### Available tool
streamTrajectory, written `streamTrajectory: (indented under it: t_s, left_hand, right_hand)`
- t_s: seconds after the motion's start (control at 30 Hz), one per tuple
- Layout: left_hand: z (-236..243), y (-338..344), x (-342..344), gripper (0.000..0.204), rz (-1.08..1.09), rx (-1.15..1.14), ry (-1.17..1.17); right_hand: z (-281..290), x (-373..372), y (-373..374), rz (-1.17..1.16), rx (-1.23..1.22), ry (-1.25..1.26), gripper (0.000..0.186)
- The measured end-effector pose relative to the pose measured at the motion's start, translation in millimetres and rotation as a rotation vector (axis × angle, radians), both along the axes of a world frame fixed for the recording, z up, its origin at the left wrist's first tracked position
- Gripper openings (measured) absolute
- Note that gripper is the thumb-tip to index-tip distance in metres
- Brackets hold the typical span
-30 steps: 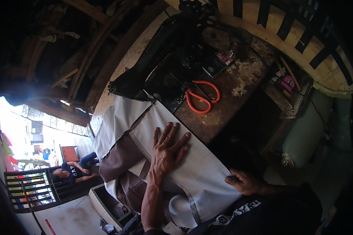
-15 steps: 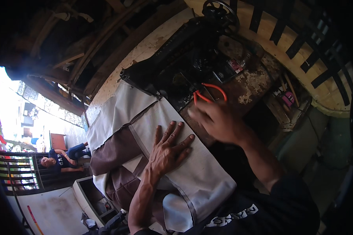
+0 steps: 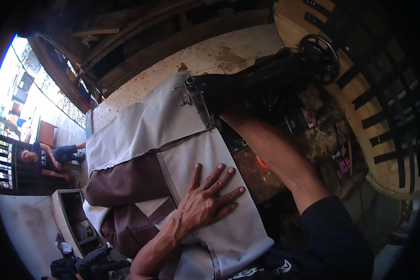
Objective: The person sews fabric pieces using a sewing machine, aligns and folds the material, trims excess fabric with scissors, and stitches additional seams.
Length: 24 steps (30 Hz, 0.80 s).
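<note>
My left hand (image 3: 210, 200) lies flat, fingers spread, on a large sewn piece of light grey and dark brown material (image 3: 196, 156). A dark seam in the piece runs up to the needle end of a black sewing machine (image 3: 261, 72). My right forearm (image 3: 275, 149) reaches forward under the machine's arm, so the hand and its fingers are hidden behind the machine head. Beside that forearm shows a bit of an orange handle (image 3: 261, 162), mostly covered by the arm.
The machine's black handwheel (image 3: 319, 59) stands at the far right. Next to it is a wooden frame with black straps (image 3: 382, 126). An open drawer holds a pink item (image 3: 344, 166). At the left a person (image 3: 46, 156) sits near a railing; a grey cabinet (image 3: 65, 217) stands below.
My right hand has gone from beside the orange handles to behind the machine head. My left hand stays flat on the material. The whole view has shifted and turned.
</note>
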<state>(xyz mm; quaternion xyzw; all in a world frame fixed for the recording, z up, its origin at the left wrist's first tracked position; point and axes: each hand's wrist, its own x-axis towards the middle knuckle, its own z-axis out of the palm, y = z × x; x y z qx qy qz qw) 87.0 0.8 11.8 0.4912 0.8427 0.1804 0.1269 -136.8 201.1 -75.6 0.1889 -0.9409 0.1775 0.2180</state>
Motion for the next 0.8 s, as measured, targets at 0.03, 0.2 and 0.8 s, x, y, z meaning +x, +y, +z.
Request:
streamTrajectory:
  t_s: [0.03,0.2,0.8]
  left_hand:
    - [1,-1,0,0.043,-0.021,-0.001,-0.018]
    - [0,-11,-5,0.043,-0.005,0.02,-0.041]
    - [-10,-12,-51,0.044,-0.019,0.025,-0.048]
  right_hand:
    - [-3,3,-1,0.002,-0.046,0.02,0.027]
    - [13,2,-11,-0.04,0.143,0.261,0.027]
    - [21,-45,-17,-0.172,-0.054,-0.065,0.027]
